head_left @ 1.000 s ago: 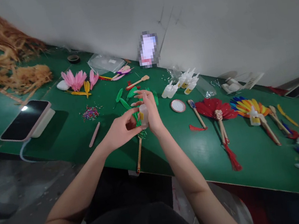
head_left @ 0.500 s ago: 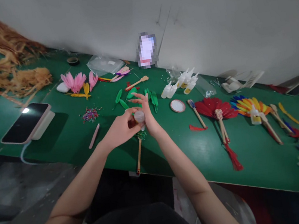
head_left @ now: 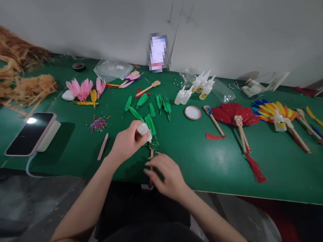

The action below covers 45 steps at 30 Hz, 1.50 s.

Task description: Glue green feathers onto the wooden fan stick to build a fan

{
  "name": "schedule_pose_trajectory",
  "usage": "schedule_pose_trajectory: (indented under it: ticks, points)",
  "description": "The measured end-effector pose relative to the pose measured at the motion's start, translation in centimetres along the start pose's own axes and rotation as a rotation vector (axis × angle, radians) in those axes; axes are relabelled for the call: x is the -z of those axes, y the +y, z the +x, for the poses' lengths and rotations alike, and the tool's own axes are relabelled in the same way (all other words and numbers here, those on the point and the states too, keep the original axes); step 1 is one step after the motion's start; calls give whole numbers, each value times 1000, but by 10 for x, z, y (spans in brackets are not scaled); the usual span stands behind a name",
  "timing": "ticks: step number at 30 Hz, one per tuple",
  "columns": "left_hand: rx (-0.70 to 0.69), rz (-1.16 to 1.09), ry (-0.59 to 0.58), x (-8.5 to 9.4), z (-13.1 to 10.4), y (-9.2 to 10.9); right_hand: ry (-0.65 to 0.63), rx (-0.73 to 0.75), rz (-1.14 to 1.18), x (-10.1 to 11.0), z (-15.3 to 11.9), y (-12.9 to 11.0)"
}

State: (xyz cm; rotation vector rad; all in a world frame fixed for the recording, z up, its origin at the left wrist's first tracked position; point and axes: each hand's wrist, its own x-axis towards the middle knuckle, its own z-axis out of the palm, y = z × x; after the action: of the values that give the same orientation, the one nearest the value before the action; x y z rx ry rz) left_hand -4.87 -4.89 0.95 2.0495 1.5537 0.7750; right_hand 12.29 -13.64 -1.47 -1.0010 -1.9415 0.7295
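Note:
My left hand (head_left: 128, 143) is closed around a small white glue bottle (head_left: 143, 130), tipped with its nozzle pointing down. Below the nozzle lies a wooden-handled piece (head_left: 152, 153) with a glittery green head (head_left: 153, 142). One green feather (head_left: 150, 124) reaches up from that head. My right hand (head_left: 168, 174) is over the handle's lower part, thumb and fingers apart and slightly blurred; whether it touches the handle I cannot tell. Loose green feathers (head_left: 163, 105) lie beyond both hands.
Colourful sequins (head_left: 99, 123) and a pink pen-like stick (head_left: 103, 146) lie to the left, near a phone (head_left: 31, 133) on a stand. Several glue bottles (head_left: 182, 96), a small white dish (head_left: 192, 112) and a red feather fan (head_left: 234, 115) are to the right.
My right hand has dropped from beside the bottle to the wooden handle. My left hand has shifted slightly left, tilting the bottle nozzle-down, and the green feather on the head now shows.

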Motion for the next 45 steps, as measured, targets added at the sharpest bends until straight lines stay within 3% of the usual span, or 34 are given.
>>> schedule_pose_trajectory:
  ticks: [3,8,18,23,37,41,45]
  points:
    - [-5,16,19,0,0,-3,-230,37,-230,-16,-20,0]
    - [-9,71,-7,-1,0,-3,-332,-5,-407,-29,-28,8]
    - [16,175,-126,-1,0,4,-349,-10,-510,-37,-34,14]
    - [-16,182,-120,-4,1,5,-361,-16,-513,-36,-33,13]
    - [-49,15,-166,-20,1,18,-345,-14,-529,-37,-35,14]
    - [4,-48,-91,-15,5,16,-343,-18,-526,-37,-34,13]
    - [35,58,-39,-9,11,9,-353,-34,-525,-36,-32,12]
